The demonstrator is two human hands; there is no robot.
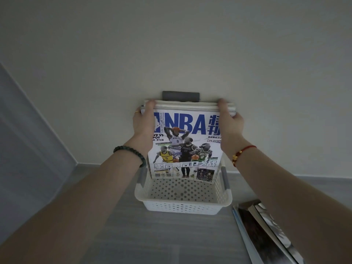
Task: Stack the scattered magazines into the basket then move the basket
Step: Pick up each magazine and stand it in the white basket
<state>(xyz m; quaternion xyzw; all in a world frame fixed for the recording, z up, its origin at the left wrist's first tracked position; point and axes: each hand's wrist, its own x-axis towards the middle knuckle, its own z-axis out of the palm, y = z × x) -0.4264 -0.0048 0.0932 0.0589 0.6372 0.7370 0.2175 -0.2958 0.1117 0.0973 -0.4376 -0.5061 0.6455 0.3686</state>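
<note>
The left hand (143,122) and right hand (231,124) gripped a stack of magazines (184,145), fingers (150,103) curled over its top edge. It stood upright, lower end inside the white basket (182,206) on the floor (152,235).

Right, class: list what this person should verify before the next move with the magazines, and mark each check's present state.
1. Grip: left hand and right hand hold the magazine stack at its top corners: ok.
2. Stack's lower edge between the walls of the basket: ok.
3. Stack resting on the basket's bottom: cannot tell.
4. All magazines gathered: not ok; loose magazines lie on the floor, outside the basket.
</note>
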